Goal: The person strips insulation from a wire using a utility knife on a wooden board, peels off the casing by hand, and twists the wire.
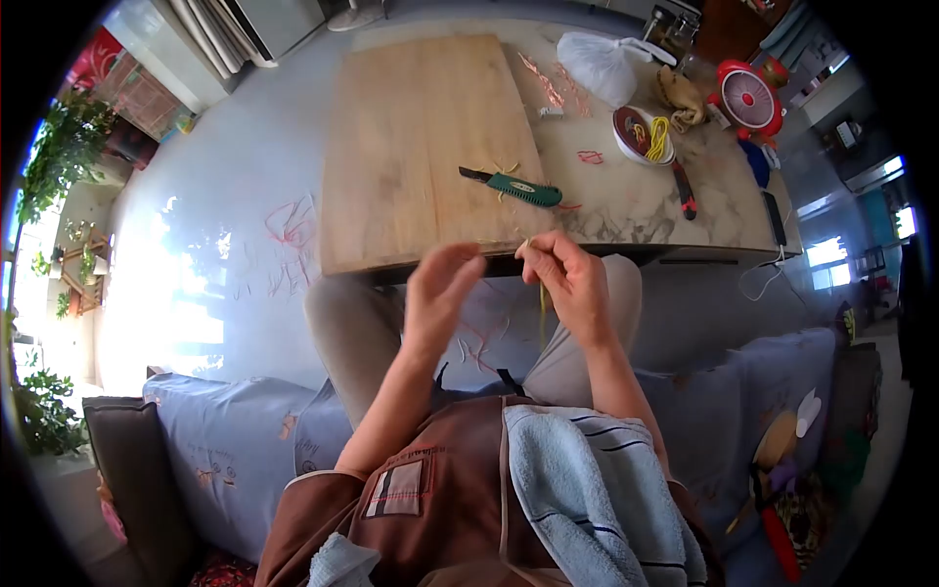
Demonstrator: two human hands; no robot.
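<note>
My right hand [572, 284] pinches a thin yellow-green strand [543, 311] that hangs down from the fingers, over my lap. To its left, my left hand [442, 289] is raised just in front of the board's near edge, slightly blurred; whether its fingertips hold anything is not clear. Beyond the hands, a green utility knife [523, 190] with its dark tip pointing left lies on the wooden board [421, 117]. Short yellow pieces lie by the knife, and a red bit shows at its right end.
On the marbled table [626, 210] are a round container [636, 137] with yellow wire, a red-and-black tool [684, 191], copper strands [543, 80], a white plastic bag [602, 67] and a red round object [748, 98]. Reddish scraps [290, 225] lie on the floor.
</note>
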